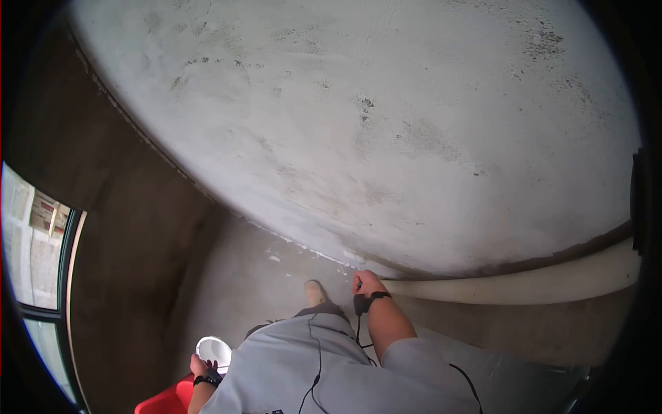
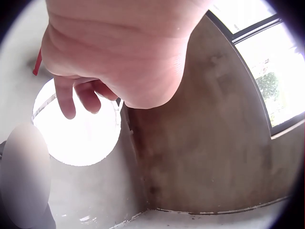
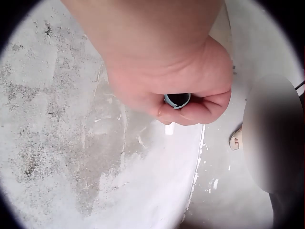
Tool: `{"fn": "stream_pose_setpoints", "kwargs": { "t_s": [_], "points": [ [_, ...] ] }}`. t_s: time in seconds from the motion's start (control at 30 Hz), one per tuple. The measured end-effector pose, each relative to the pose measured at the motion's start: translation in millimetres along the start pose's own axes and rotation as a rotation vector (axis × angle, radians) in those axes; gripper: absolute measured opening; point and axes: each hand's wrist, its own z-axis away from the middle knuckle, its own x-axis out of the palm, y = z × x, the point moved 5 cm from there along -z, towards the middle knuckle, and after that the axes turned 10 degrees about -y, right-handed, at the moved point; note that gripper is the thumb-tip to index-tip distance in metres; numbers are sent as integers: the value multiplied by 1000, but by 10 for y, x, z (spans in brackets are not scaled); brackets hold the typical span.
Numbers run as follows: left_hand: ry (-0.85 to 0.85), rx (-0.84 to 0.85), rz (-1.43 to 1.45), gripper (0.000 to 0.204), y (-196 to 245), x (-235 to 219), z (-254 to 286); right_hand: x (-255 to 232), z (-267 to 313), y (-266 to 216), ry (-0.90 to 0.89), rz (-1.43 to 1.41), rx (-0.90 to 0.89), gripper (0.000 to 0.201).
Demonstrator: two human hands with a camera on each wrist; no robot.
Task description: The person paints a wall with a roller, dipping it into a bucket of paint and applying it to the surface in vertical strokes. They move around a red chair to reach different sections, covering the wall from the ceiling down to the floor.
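Observation:
My right hand [image 1: 367,283] is at the white patchy wall [image 1: 386,138], low in the head view. In the right wrist view its curled fingers grip a handle [image 3: 170,103] with a hollow, blue-rimmed round end; a short white piece shows below the fist, and the rest of the tool is hidden. My left hand [image 2: 112,57] is down at my left side, over a white bucket [image 2: 83,138]. Its fingers [image 2: 66,102] hang loosely in front of the bucket's bright opening, with no grip on it visible.
Beside the left forearm is a red object [image 1: 172,397]. A brown wall [image 1: 138,241] with a window [image 1: 34,241] stands at left. Grey floor [image 1: 255,276] with white spots runs along the wall's foot; my shoe [image 1: 314,292] is on it. A cable hangs from the right wrist.

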Motion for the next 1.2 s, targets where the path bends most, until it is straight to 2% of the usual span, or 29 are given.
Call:
{"fn": "stream_pose_setpoints", "kwargs": {
  "t_s": [0.03,0.07,0.13,0.17,0.23,0.27,0.3,0.33,0.37,0.43,0.47,0.5,0.53,0.57,0.7,0.77,0.8,0.87,0.9,0.97,1.0,1.07,1.2],
  "points": [
    [33,-18,118,31,-92,-57,-1,3,-18,-75,-67,170,-3,31],
    [49,-19,134,31,-149,-117,-4,-15,-40,-120,-77,185,10,31],
    [-4,15,148,44,-208,-192,-19,-53,-46,-195,-76,247,20,29],
    [42,56,117,41,-220,-230,-6,-184,-176,-154,-84,257,32,29],
    [69,52,120,42,-293,-281,60,-398,-590,-164,-262,822,-275,28],
    [78,45,112,42,-319,-294,98,-440,-663,-204,-273,827,-271,28],
    [73,31,118,43,-352,-301,142,-497,-740,-185,-313,800,-137,13],
    [73,34,121,43,-377,-287,203,-524,-777,-157,-349,770,-5,26],
    [69,19,157,47,-415,-275,246,-421,-615,-188,-351,770,-9,26],
    [59,6,195,51,-463,-256,237,-122,-137,-390,-297,1162,-379,25],
    [54,-4,197,51,-500,-257,216,-146,-155,-385,-296,1164,-387,25],
    [48,-13,200,52,-519,-239,178,-110,-98,-378,-280,1011,-368,10],
    [43,-9,204,52,-512,-216,140,-113,-92,-348,-266,856,-345,33],
    [59,-12,215,51,-520,-218,104,-107,-39,-356,-250,956,-436,33],
    [61,-24,231,48,-531,-276,-87,-174,-17,-289,-212,1040,-374,31],
    [34,-26,242,45,-510,-276,-90,-229,-54,-149,-211,554,-112,28],
    [11,-23,259,43,-506,-280,-88,-242,-14,-111,-201,552,-112,28],
    [-7,-40,245,42,-501,-317,-155,-137,165,-142,-233,811,-354,25],
    [-22,-49,237,42,-483,-323,-200,-102,213,-140,-225,811,-357,25],
    [-13,-68,283,41,-471,-339,-366,20,331,-170,-235,1044,-575,27],
    [2,-83,330,39,-460,-355,-449,57,355,-143,-223,1042,-579,27],
    [3,-85,294,38,-393,-312,-533,213,508,-19,-74,-258,-116,28],
    [-19,-140,236,41,-155,-195,-803,380,729,-53,-53,-265,-162,26]
  ]
}}
